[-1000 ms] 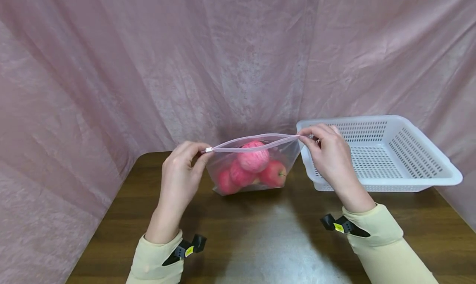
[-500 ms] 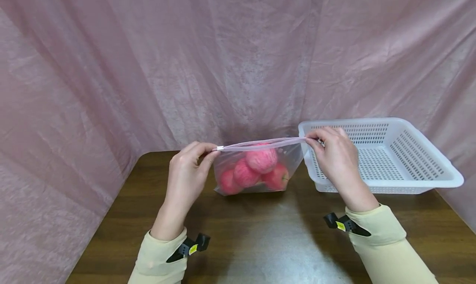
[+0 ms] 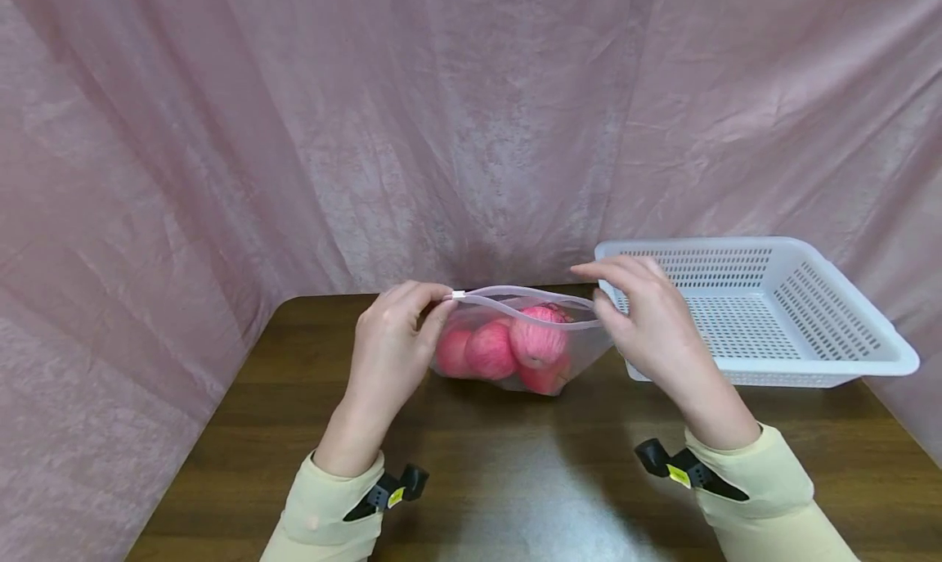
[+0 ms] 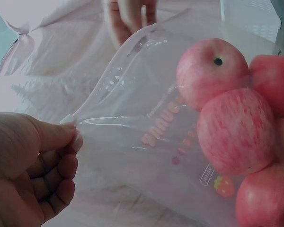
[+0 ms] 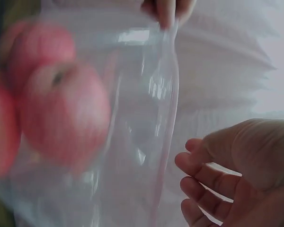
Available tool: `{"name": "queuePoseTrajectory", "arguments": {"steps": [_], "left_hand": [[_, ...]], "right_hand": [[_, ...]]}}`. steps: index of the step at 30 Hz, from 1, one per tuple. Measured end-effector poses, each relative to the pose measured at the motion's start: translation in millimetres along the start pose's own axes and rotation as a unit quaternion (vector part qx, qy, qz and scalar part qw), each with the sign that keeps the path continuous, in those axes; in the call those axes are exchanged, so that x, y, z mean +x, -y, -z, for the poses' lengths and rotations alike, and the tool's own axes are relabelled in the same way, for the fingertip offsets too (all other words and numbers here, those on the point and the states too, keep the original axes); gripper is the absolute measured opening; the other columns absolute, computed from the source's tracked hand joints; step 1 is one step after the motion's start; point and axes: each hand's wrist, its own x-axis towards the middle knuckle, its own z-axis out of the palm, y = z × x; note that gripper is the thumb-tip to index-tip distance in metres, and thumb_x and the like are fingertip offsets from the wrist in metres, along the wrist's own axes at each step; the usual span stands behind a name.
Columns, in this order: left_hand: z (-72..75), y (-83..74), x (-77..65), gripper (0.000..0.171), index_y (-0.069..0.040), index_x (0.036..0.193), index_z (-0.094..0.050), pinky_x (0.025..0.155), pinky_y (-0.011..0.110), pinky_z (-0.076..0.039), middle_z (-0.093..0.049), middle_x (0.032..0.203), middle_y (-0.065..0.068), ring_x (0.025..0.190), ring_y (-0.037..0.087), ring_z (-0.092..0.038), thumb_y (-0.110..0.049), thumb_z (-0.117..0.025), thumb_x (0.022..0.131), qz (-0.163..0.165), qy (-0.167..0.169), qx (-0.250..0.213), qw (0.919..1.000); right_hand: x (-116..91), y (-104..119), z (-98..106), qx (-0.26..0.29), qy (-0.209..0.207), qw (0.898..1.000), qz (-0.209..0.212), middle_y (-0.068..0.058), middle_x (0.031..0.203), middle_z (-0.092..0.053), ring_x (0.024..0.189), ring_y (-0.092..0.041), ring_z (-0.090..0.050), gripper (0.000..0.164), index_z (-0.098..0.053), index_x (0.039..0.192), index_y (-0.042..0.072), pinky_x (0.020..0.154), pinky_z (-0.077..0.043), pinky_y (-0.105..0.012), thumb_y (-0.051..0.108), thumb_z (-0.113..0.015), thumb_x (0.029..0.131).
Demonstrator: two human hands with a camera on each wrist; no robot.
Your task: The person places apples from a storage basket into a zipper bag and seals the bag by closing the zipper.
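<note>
A translucent zip bag [image 3: 589,351] stands in the middle of the table, holding several pink-red apples [image 3: 491,350]. At its left top corner my left hand [image 3: 390,349] pinches the rim between thumb and index finger, right beside the white slider [image 3: 459,295]. The left wrist view shows coloured lettering and a strawberry print [image 4: 224,187] on the bag. My right hand [image 3: 655,325] is beside the right top corner, thumb and fingers apart. In the right wrist view its fingertips [image 5: 183,163] are off the rim. The bag's mouth gapes between the hands.
A white perforated plastic basket [image 3: 809,370] sits at the back right of the brown wooden table [image 3: 486,464], partly behind my right hand. Pink cloth [image 3: 471,120] hangs behind the table.
My right hand has let go of the bag's right corner. The left hand has moved a little right with its corner. The bag's mouth has drooped and spread wider than half a second ago.
</note>
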Motion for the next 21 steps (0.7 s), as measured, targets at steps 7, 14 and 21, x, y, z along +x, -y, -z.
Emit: {"name": "queuePoseTrajectory", "arguments": {"steps": [7, 14, 21], "left_hand": [[-0.9, -6.0, -1.8, 0.009, -0.008, 0.104, -0.083, 0.079, 0.045, -0.056, -0.079, 0.097, 0.003, 0.089, 0.027, -0.071, -0.011, -0.087, 0.096, -0.01, 0.004, 0.002, 0.9999], [-3.1, -10.6, -2.5, 0.01, -0.009, 0.102, -0.083, 0.075, 0.041, -0.055, -0.078, 0.094, 0.001, 0.084, 0.024, -0.068, -0.012, -0.088, 0.095, -0.018, 0.011, -0.011, 0.9997], [-2.3, -12.7, -1.1, 0.01, -0.01, 0.101, -0.082, 0.076, 0.04, -0.054, -0.077, 0.093, -0.001, 0.084, 0.021, -0.067, -0.012, -0.089, 0.094, -0.04, 0.011, -0.008, 0.9991]], "right_hand": [[4.2, 31.8, -22.4, 0.045, -0.002, 0.997, 0.063, -0.003, 0.125, -0.077, 0.119, -0.028, -0.062, 0.031, -0.082, 0.126, 0.012, 0.101, -0.049, -0.048, 0.009, -0.087, 0.095], [6.8, 40.8, -41.5, 0.061, -0.004, 0.993, 0.099, -0.003, 0.125, -0.077, 0.121, -0.026, -0.063, 0.036, -0.083, 0.124, 0.011, 0.101, -0.051, -0.045, 0.012, -0.093, 0.09], [13.9, 46.5, -54.4, 0.077, -0.033, 0.983, 0.162, -0.003, 0.121, -0.077, 0.119, -0.028, -0.064, 0.033, -0.085, 0.119, 0.011, 0.102, -0.049, -0.047, 0.009, -0.094, 0.088]]}}
